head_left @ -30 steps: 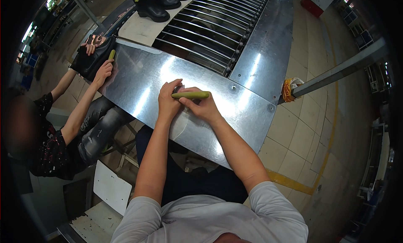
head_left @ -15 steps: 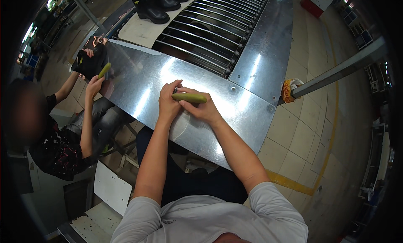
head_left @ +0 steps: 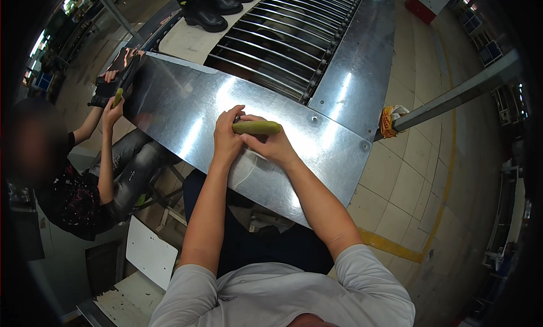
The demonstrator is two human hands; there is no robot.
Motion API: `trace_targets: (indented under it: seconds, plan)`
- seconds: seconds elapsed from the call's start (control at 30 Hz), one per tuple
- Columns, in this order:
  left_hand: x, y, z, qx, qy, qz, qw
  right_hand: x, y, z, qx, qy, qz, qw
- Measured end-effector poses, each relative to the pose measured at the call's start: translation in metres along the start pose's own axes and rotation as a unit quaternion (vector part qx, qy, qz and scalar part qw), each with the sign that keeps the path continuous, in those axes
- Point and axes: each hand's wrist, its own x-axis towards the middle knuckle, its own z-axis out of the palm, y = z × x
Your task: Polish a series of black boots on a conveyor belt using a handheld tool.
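Note:
Over the metal tabletop (head_left: 192,109), my two hands meet around a tool with a thick olive-green handle (head_left: 257,127). My right hand (head_left: 274,143) is closed on this handle, its thumb underneath. At the handle's left end, the fingers of my left hand (head_left: 227,136) curl closed around the tool's front part. That part is mostly hidden, so its exact kind does not show.
A seated co-worker at the left holds a black boot (head_left: 104,89) and a similar green-handled tool (head_left: 117,97). Beyond the tabletop runs a roller conveyor (head_left: 271,50), with several black boots (head_left: 206,16) beside it. A metal post (head_left: 458,89) slants in at right.
My hands and the green handle have barely shifted. The co-worker's hands, tool and boot have moved a little left, and the boot is turned differently.

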Motion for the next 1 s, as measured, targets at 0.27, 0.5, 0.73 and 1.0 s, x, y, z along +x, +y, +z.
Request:
trace_targets:
  seconds: [0.27,0.5,0.73,1.0]
  plan:
    - [-0.008,0.001,0.032,-0.059,-0.016,0.007,0.998,-0.015,0.018,-0.021,0.053,-0.008,-0.006,0.999]
    - [-0.013,-0.010,0.015,-0.007,0.026,0.031,0.999,-0.013,-0.001,0.000,-0.006,0.014,0.060,0.998]
    - [-0.010,0.001,0.018,-0.013,0.042,0.023,0.999,-0.013,0.003,-0.007,-0.001,0.044,0.060,0.997]
    - [-0.011,0.006,0.016,-0.019,0.005,-0.006,1.000,-0.014,-0.004,-0.006,0.008,0.081,0.115,0.990]
